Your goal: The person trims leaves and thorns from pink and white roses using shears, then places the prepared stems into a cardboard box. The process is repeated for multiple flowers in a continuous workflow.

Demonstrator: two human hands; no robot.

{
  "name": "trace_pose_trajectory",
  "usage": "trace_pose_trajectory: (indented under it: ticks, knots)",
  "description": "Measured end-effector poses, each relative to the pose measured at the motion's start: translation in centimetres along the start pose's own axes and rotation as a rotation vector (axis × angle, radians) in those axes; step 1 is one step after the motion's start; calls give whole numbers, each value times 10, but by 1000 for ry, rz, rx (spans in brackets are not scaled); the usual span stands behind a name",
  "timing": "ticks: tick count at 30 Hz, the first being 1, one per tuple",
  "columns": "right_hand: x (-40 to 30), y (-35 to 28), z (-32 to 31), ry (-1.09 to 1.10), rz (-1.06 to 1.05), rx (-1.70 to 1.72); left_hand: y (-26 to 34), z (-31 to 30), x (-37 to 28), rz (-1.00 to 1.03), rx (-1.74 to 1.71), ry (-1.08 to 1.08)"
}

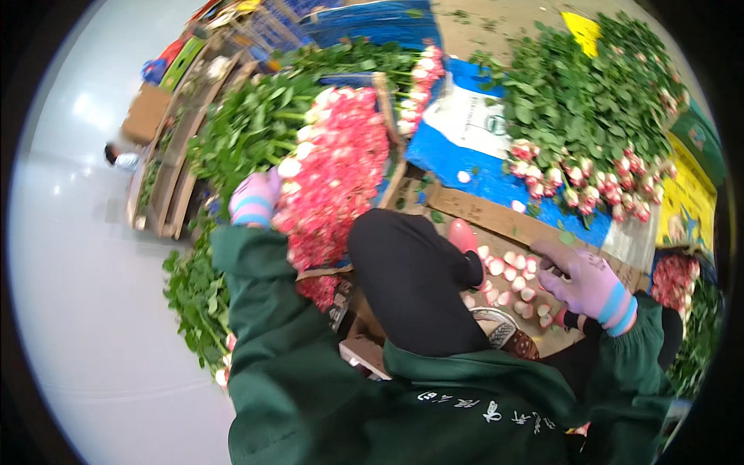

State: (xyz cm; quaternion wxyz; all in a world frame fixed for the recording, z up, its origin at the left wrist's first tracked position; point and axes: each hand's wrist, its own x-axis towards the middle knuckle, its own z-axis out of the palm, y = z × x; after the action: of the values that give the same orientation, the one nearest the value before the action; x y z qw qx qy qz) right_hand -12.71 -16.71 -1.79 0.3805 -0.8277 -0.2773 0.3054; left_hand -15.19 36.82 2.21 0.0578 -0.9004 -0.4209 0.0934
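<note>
My left hand (254,196), in a pink glove with blue bands, is at the edge of a big pile of pink and white roses (337,174), by the stems and leaves; whether it grips a stem I cannot tell. My right hand (575,279), in a matching glove with bare fingertips, hovers over fallen rose petals (511,273) on the ground, its fingers apart and nothing seen in them. Leafy roses with red and white heads (587,180) lie on a blue sheet (459,157) ahead of my right hand.
A wooden plank (488,218) runs along the near edge of the blue sheet. My knee and a pink shoe (462,235) are between the hands. Wooden racks (180,145) stand at left, with a person (122,158) beyond. More roses (674,282) lie at far right.
</note>
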Motion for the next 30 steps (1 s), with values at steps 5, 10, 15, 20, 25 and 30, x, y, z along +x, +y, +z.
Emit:
trace_pose_trajectory:
  ticks: [5, 10, 15, 20, 25, 30]
  knots:
    - [1, 44, -34, -115, 93, -342, 30, -36, -53, 212, 125, 583]
    - [-3, 86, -56, -65, 147, -415, 194, -48, -98, 740, -201, 534]
    - [12, 90, -72, -382, 337, -307, 370, 40, -123, 1112, -43, -18]
    - [-22, 120, -85, 124, 89, -438, 526, 215, -161, 959, -117, -723]
    - [-13, 140, -97, 35, 207, -407, 604, 362, -171, 235, -548, -1006]
    - [-15, 146, -101, 90, 143, -499, 608, 445, -125, 281, -719, -732]
